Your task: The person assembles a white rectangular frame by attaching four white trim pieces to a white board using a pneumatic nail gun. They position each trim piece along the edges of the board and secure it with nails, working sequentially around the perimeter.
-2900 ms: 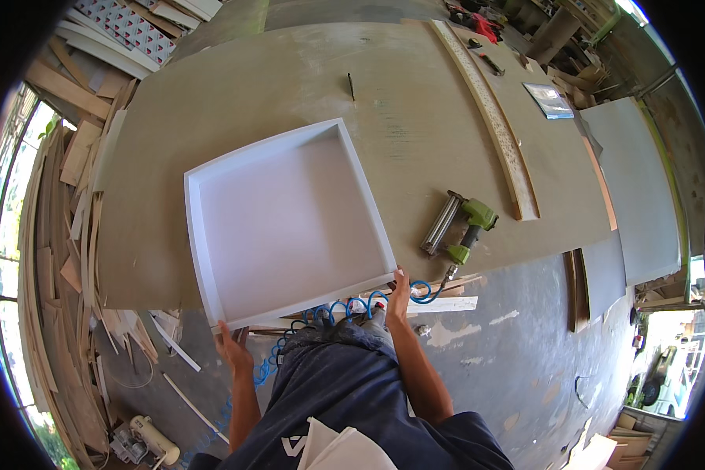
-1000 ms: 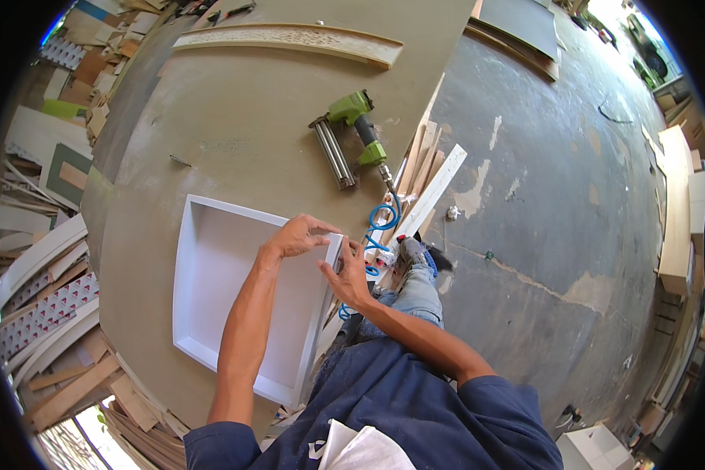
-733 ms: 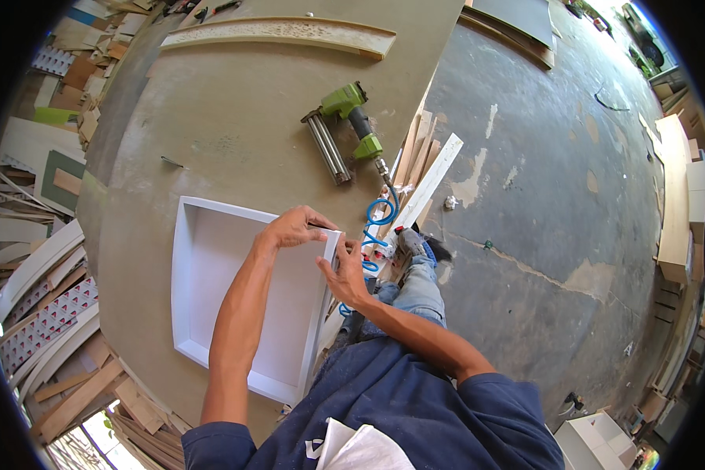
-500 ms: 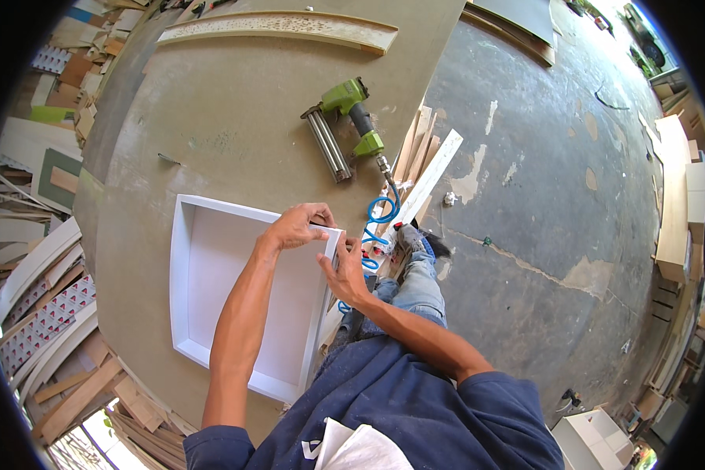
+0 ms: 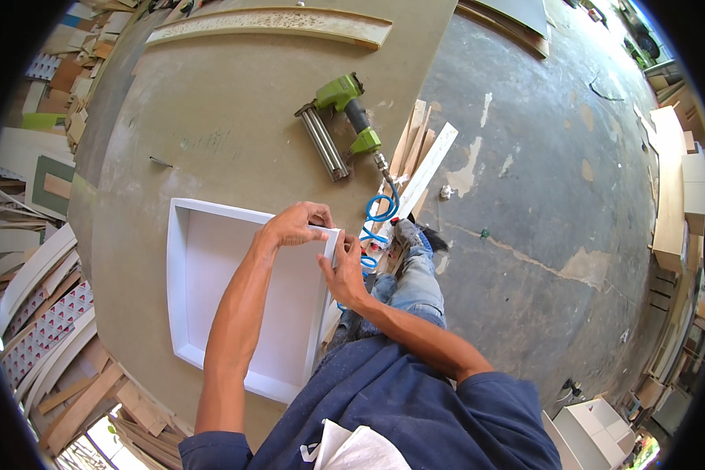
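A white shallow open box (image 5: 290, 313) lies on the tan worktop, its inside facing up. My left hand (image 5: 296, 224) is closed over the rim at its far right corner, with curled fingers and the thumb on the inner side. At the same corner my right hand (image 5: 345, 270) grips the right wall from outside, fingers bent and thumb along the edge. The fingertips of both hands almost meet there. Whether something small sits between them is hidden. A green and black nail gun (image 5: 341, 117) rests on its side beyond the box.
A blue coiled air hose (image 5: 382, 207) runs from the nail gun down past the worktop's right edge. Wood strips (image 5: 427, 172) lean beside that edge, near my legs. A long curved board (image 5: 270, 25) lies at the far end. Offcuts (image 5: 51, 313) are piled at left.
The whole view has shifted slightly, so the worktop and nail gun appear a little further left. Both hands keep the same hold on the box corner.
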Demonstrator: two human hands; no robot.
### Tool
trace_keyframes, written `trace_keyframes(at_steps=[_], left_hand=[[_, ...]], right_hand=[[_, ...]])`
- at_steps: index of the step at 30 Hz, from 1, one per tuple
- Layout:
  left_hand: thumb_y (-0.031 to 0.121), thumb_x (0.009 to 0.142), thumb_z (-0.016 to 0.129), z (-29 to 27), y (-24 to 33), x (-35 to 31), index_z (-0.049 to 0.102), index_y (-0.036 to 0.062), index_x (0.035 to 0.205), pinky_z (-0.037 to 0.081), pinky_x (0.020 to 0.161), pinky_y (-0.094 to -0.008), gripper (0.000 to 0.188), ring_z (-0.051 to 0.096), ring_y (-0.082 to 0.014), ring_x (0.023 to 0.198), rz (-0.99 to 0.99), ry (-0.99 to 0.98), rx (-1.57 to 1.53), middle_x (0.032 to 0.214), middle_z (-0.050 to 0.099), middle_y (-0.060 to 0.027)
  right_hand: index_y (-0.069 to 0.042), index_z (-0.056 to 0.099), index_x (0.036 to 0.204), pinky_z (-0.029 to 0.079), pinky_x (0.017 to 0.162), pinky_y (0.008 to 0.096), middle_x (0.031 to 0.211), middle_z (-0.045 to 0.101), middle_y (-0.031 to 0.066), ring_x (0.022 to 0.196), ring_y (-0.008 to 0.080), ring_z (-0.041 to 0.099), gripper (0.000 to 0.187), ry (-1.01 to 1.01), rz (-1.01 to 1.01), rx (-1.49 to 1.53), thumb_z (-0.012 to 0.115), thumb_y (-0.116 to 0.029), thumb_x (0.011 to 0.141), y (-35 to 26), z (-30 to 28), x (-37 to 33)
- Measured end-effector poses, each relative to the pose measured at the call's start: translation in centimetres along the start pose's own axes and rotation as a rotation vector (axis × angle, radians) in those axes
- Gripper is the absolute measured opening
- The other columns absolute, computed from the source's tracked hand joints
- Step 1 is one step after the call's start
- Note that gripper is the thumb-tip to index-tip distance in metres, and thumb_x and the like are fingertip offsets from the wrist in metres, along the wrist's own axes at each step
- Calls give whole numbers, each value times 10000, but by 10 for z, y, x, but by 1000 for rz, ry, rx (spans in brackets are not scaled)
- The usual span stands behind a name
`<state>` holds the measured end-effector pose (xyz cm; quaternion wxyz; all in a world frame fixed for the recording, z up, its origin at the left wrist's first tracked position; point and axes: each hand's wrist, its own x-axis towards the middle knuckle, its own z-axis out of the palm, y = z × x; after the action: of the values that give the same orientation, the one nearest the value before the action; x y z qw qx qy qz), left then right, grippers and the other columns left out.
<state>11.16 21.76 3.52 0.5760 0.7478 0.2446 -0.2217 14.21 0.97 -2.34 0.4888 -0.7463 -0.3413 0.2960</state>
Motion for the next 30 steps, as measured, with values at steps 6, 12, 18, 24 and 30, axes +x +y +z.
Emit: trace_keyframes(at_steps=[6,12,18,24,30], left_hand=[[79,862,776,-6,0,5,681,33,1158,518,1012,-387,314,676,-264,1175,-42,-88,106,1194,735,-129],[129,891,759,-7,10,3,680,49,1195,504,1006,-410,324,670,-277,1157,-54,-113,202,1204,734,-131],[136,906,741,-7,12,3,673,50,1194,498,998,-421,308,663,-287,1149,-61,-129,240,1199,731,-139],[168,934,726,-8,-4,9,667,52,1200,489,1006,-404,296,654,-254,1145,-37,-165,156,1200,725,-113],[149,925,734,-8,2,9,677,52,1201,488,1005,-386,298,653,-234,1141,-63,-159,153,1210,724,-105]], right_hand=[[136,333,1518,440,1064,495,1383,443,311,1274,451,481,795,-10,-22,-91,739,-206,926,-6,-7,-1],[126,363,1513,410,1119,496,1438,433,327,1330,467,460,782,-3,34,-55,745,-215,922,-5,-3,-1],[116,386,1499,404,1122,506,1428,458,328,1331,472,462,763,13,42,-20,751,-211,915,1,1,-1],[110,399,1488,407,1114,512,1423,461,331,1324,480,463,740,30,0,-61,747,-211,919,-4,-2,-3],[90,378,1509,425,1095,515,1428,460,326,1309,487,481,761,10,-73,-100,747,-241,932,1,-7,-4]])
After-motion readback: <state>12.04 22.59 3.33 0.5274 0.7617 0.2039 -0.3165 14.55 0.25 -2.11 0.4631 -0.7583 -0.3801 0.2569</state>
